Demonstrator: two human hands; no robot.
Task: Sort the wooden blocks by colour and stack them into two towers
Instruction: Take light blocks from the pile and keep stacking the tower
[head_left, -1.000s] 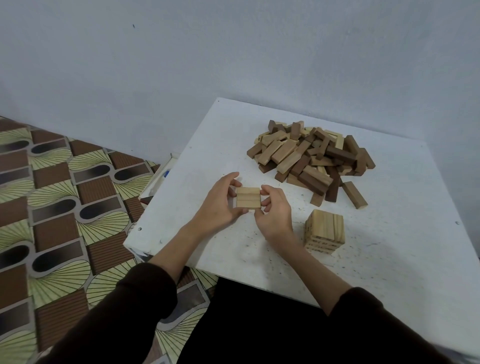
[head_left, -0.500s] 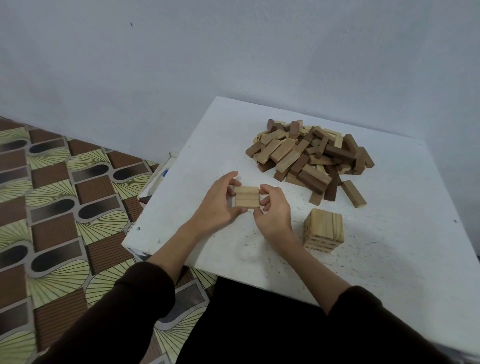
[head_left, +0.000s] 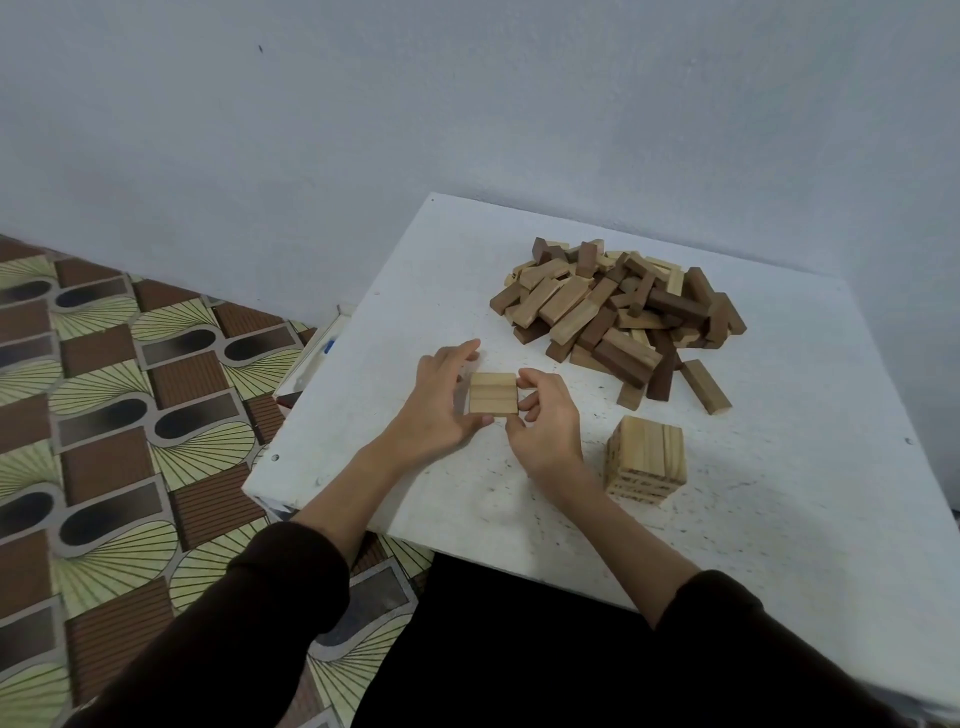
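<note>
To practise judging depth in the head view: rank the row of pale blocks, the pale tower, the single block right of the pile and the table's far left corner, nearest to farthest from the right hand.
1. row of pale blocks, pinched in the right hand
2. pale tower, just to its right
3. single block, farther back, right
4. table's far left corner, back left

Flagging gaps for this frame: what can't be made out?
Head view:
- ends of the row of light blocks: covered by left hand and right hand
- mixed pile: lower blocks buried
- light tower: side markings too small
- white object: partly behind table edge
</note>
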